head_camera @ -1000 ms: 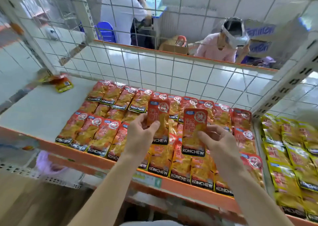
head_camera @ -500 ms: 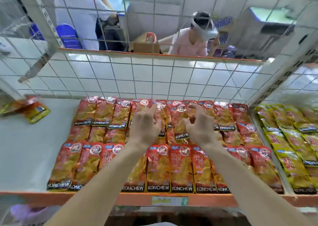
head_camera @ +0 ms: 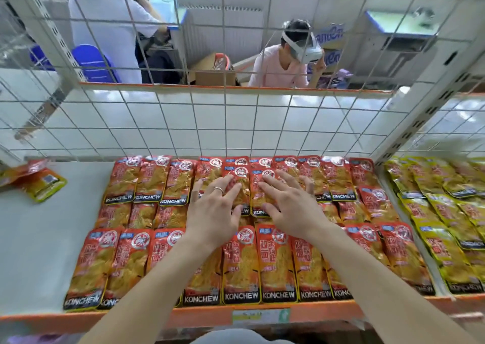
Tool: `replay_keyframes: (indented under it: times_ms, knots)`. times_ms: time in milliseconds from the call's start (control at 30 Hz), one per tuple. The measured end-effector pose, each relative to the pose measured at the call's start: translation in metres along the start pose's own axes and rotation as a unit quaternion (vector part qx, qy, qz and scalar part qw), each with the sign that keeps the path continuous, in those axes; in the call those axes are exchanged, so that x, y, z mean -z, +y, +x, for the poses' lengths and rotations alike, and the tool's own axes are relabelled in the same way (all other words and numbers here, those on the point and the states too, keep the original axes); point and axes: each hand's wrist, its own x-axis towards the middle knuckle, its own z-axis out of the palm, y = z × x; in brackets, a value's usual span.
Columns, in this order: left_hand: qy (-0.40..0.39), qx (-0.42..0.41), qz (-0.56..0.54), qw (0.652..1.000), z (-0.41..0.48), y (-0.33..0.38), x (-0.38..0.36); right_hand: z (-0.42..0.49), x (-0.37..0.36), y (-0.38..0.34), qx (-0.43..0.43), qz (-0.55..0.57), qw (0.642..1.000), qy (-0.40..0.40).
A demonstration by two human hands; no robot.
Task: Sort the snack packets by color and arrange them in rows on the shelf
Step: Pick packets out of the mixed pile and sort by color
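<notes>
Pressing flat on the middle of the display, the left hand [head_camera: 212,212] and the right hand [head_camera: 291,210] lie side by side, near each other but apart, fingers straight and spread, gripping nothing. One red snack packet [head_camera: 237,183] lies under the left fingertips, and a second red packet [head_camera: 258,186] lies under the right fingertips. The two packets sit edge to edge and overlap the back row. A ring [head_camera: 218,189] shows on a left finger. The red KONCHEW packets [head_camera: 241,265] lie in three overlapping rows on the white shelf [head_camera: 39,252], the front row reaching the orange lip [head_camera: 199,315]. Yellow packets [head_camera: 446,225] lie in rows in the neighbouring bay, right of the perforated upright [head_camera: 409,123]. Two loose packets [head_camera: 42,183] lie at the shelf's far left, well apart from both hands, near the wire mesh [head_camera: 183,123] at the back.
</notes>
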Motion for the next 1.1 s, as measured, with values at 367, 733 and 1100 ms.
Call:
replay_keyframes:
  times_ms: [367, 733, 1100]
  knots:
    - [-0.008, 0.001, -0.008, 1.0, 0.011, 0.001, -0.003, 0.007, -0.005, 0.003, -0.03, 0.038, 0.999, 0.001]
    - [-0.033, 0.012, 0.01, 0.999, 0.016, 0.006, 0.0, 0.008, -0.005, 0.007, -0.045, 0.047, 0.998, -0.014]
    - [-0.086, -0.069, 0.016, 0.994, 0.02, 0.075, -0.003, -0.041, 0.008, 0.083, -0.119, 0.046, 0.992, -0.018]
